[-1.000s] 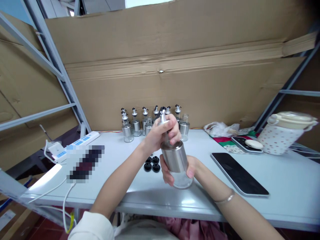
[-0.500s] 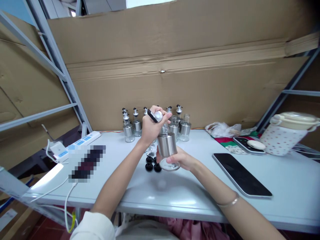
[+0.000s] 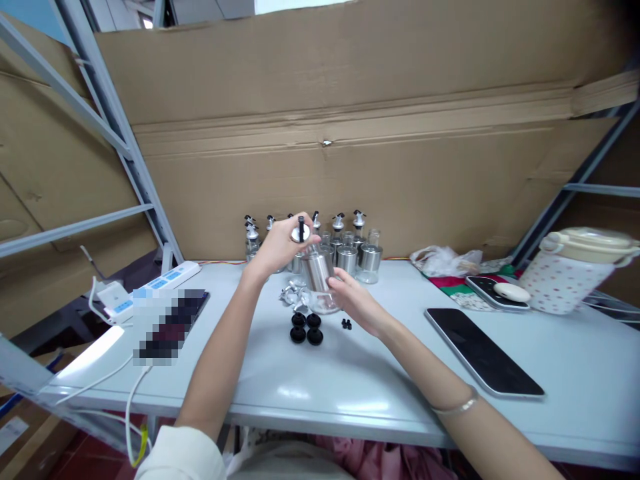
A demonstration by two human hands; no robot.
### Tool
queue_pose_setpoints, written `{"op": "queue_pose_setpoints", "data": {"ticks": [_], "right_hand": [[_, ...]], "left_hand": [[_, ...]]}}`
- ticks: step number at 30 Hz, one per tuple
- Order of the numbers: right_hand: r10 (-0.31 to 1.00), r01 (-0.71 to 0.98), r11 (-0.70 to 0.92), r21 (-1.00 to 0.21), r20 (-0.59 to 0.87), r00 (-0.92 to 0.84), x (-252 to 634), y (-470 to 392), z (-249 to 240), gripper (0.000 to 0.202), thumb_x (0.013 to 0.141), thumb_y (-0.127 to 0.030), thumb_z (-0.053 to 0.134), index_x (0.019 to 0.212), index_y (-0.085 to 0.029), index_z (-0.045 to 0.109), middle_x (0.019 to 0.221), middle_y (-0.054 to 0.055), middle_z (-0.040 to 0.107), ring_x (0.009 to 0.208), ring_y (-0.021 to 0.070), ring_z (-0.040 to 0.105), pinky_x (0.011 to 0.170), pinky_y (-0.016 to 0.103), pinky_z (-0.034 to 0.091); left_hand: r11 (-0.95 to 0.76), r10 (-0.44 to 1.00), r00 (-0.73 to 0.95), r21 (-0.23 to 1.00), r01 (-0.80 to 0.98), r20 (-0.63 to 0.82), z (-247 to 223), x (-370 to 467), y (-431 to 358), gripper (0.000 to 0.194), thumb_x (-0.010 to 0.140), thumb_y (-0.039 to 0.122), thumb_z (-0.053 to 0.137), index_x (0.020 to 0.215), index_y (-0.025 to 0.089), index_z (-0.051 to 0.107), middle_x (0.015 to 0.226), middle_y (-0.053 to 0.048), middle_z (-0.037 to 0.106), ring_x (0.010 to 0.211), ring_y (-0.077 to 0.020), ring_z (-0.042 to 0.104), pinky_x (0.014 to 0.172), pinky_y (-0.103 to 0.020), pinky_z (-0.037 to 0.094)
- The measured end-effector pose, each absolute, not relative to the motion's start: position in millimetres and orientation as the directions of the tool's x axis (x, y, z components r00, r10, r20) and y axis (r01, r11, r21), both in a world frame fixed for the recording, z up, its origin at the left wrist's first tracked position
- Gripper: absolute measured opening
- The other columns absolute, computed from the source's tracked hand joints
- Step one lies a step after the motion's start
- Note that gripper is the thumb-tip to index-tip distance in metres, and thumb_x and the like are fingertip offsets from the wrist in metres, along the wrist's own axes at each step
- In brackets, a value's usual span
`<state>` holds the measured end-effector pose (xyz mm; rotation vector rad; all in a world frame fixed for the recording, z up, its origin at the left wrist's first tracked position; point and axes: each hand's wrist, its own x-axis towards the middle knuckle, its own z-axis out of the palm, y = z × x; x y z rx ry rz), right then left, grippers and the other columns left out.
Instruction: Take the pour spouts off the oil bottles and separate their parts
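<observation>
- Metal-banded glass bottle (image 3: 317,270) held up front, mid-table, tilted, its top leaned to the left; contact of its base with the table (image 3: 390,377) cannot be told
- Pourer top (image 3: 301,233) with black lever seen at the bottle's upper end, gripped by the left hand (image 3: 280,245), thumb and fingers closed around it
- Lower side of the bottle touched by the fingers of the right hand (image 3: 360,305); whether it is firmly gripped there cannot be told, far side hidden
- Step in hand judged to be two-handed handling of the bottle by top and body
- Weight best borne at the body by the right hand, since the top could work loose if pulled on alone
- Tilt best taken out before the base is rested, so the rim of the glass is not knocked
- Base best kept clear of the silver parts (image 3: 293,294) and four black caps (image 3: 306,328) lying just beside it, as well as the tiny black pieces (image 3: 347,324) near the right hand
- Row of bottles (image 3: 371,259) stood behind, some necks without tops; glass-to-glass contact best avoided by slow movement
</observation>
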<state>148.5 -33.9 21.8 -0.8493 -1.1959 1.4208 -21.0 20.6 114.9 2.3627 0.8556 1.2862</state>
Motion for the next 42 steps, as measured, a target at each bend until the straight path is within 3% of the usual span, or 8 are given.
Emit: {"op": "queue_pose_setpoints", "data": {"ticks": [4,8,14,24,28,31,37,42], "right_hand": [[0.998,-0.348,0.058,-0.936,0.067,-0.015,156,-27,24,0.035,0.066,-0.040,0.070,0.092,-0.023,0.053,0.095,0.003,0.065,0.092,0.0186,0.062,0.076,0.031,0.048],[0.994,-0.372,0.047,-0.927,0.008,0.107,164,-22,23,0.030,0.066,-0.037,0.069,0.085,-0.022,0.052,0.085,0.000,0.064,0.077,0.0146,0.062,0.069,0.027,0.047],[0.995,-0.346,0.059,-0.936,0.027,0.097,160,-21,19,0.032,0.063,-0.038,0.071,0.083,-0.021,0.052,0.072,-0.002,0.062,0.063,0.0115,0.059,0.061,0.025,0.045],[0.994,-0.270,0.094,-0.958,0.076,0.075,162,-17,15,0.033,0.062,-0.043,0.070,0.079,-0.020,0.053,0.067,-0.001,0.061,0.062,0.0126,0.057,0.060,0.027,0.045],[0.981,-0.159,0.183,-0.970,0.170,0.096,160,-16,12,0.034,0.064,-0.047,0.068,0.077,-0.020,0.052,0.066,0.000,0.059,0.061,0.0130,0.056,0.061,0.028,0.045],[0.926,-0.013,0.353,-0.935,0.348,0.143,159,-17,11,0.033,0.071,-0.049,0.063,0.082,-0.021,0.050,0.069,0.000,0.057,0.062,0.0138,0.054,0.064,0.030,0.044],[0.740,0.368,0.600,-0.711,0.667,0.083,158,-26,13,0.039,0.079,-0.042,0.060,0.111,-0.025,0.047,0.091,0.004,0.057,0.074,0.0176,0.056,0.069,0.033,0.045],[0.735,0.497,0.592,-0.634,0.678,-0.010,161,-22,10,0.039,0.081,-0.042,0.059,0.115,-0.025,0.050,0.102,0.008,0.057,0.078,0.0201,0.055,0.068,0.034,0.046]], "left_hand": [[-0.738,0.657,0.259,0.531,0.416,0.708,120,-48,35,0.022,0.075,0.034,0.062,0.077,0.017,0.048,0.067,0.003,0.056,0.058,-0.0093,0.054,0.056,-0.020,0.043],[-0.691,0.626,0.213,0.408,0.596,0.750,118,-70,51,0.017,0.075,0.030,0.062,0.076,0.017,0.052,0.068,0.003,0.057,0.060,-0.0095,0.051,0.058,-0.020,0.038],[-0.618,0.654,0.279,0.285,0.732,0.703,88,-75,82,0.007,0.078,0.023,0.056,0.075,0.017,0.055,0.072,0.000,0.059,0.065,-0.0123,0.051,0.064,-0.022,0.036],[-0.555,0.710,0.258,0.295,0.778,0.656,48,-72,105,0.003,0.080,0.016,0.052,0.082,0.017,0.054,0.087,-0.004,0.060,0.078,-0.0156,0.054,0.072,-0.025,0.040],[-0.545,0.657,0.261,0.206,0.813,0.707,55,-63,99,0.016,0.077,0.009,0.050,0.089,0.019,0.054,0.112,-0.008,0.054,0.097,-0.0193,0.054,0.080,-0.028,0.041],[-0.583,0.620,0.335,0.130,0.802,0.710,71,-48,81,0.029,0.070,0.000,0.046,0.091,0.018,0.053,0.105,-0.009,0.055,0.102,-0.0215,0.051,0.086,-0.030,0.040],[-0.699,0.707,0.630,0.177,0.693,0.322,83,-7,36,0.032,0.066,0.003,0.045,0.094,0.017,0.051,0.086,-0.006,0.062,0.077,-0.0188,0.057,0.063,-0.026,0.041],[-0.779,0.627,0.765,0.106,0.618,0.145,76,20,17,0.014,0.074,0.013,0.046,0.086,0.016,0.054,0.080,-0.007,0.062,0.074,-0.0202,0.059,0.058,-0.026,0.038]]}}
